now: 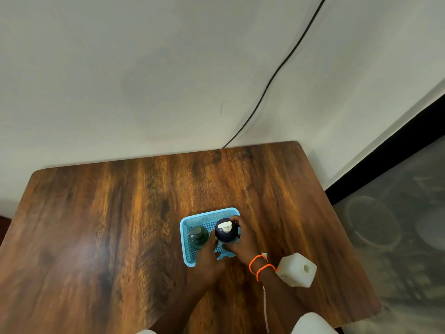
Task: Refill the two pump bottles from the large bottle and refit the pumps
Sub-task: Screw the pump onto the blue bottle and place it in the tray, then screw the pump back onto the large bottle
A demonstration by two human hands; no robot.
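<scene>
A light blue mesh basket (pixel 186 229) sits on the wooden table and holds two pump bottles. The dark navy bottle (pixel 222 236), with a white pump, stands on the basket's right side. My right hand (pixel 243 242) grips it, fingers curled round its far and right side. The green bottle (pixel 198 237), with a dark pump, stands on the left side. My left hand (pixel 208 257) reaches in between the two bottles and touches them; its fingers are partly hidden. The large translucent white bottle (pixel 297 270) stands on the table right of my right wrist, its round mouth uncapped.
The brown wooden table (pixel 108 225) stands against a white wall. A black cable (pixel 272 78) runs down the wall to the table's back edge. The table's right edge drops to a dark floor (pixel 397 237). Orange bands circle my right wrist.
</scene>
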